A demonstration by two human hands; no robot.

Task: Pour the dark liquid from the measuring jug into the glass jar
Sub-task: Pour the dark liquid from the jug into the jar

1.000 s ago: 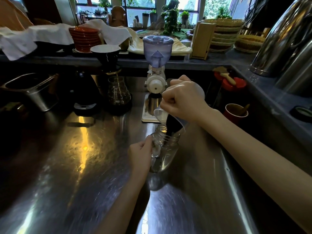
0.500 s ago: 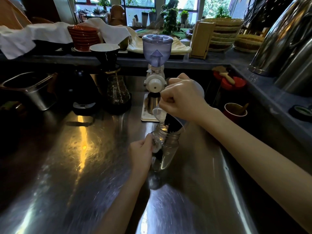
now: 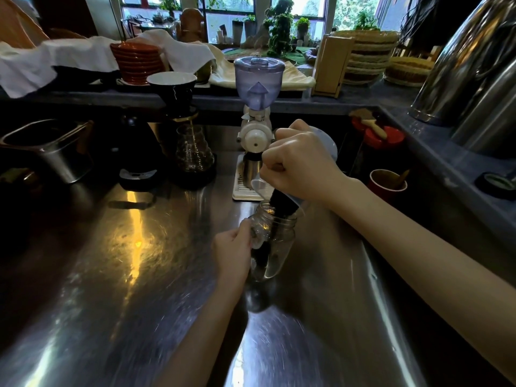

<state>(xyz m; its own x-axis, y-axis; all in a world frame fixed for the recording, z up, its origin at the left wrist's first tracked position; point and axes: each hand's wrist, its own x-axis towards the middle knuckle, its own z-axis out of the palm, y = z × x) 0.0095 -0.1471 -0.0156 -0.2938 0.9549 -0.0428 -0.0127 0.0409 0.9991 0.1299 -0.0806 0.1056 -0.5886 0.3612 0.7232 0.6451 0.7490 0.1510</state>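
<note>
The jug (image 3: 282, 198) is gripped in the right hand (image 3: 303, 166), whose fingers are curled tight into a fist around it. It is tipped steeply forward and down, its clear lip held just over the mouth of the jar (image 3: 275, 241). Dark liquid (image 3: 283, 201) is seen pooled at the lowered end of the jug, and a dark stream is seen inside the jar below the lip, with a dark patch low on its left side.

The jar is held by the left hand (image 3: 233, 252), which is closed against its left side, fingers wrapped to the glass at the shoulder. The jar is leaned slightly away from upright, its mouth toward the jug; whether its base is resting on the steel counter (image 3: 125, 261) cannot be told, though its reflection is seen just beneath it.

Behind the hands, a grinder (image 3: 258, 107) with a bluish hopper is stood on a white tray (image 3: 240, 191) on the counter. Left of it, a glass carafe (image 3: 194, 150) is set under a dark dripper (image 3: 173, 89). At the right edge a red cup (image 3: 386, 184) is placed near the forearm.
</note>
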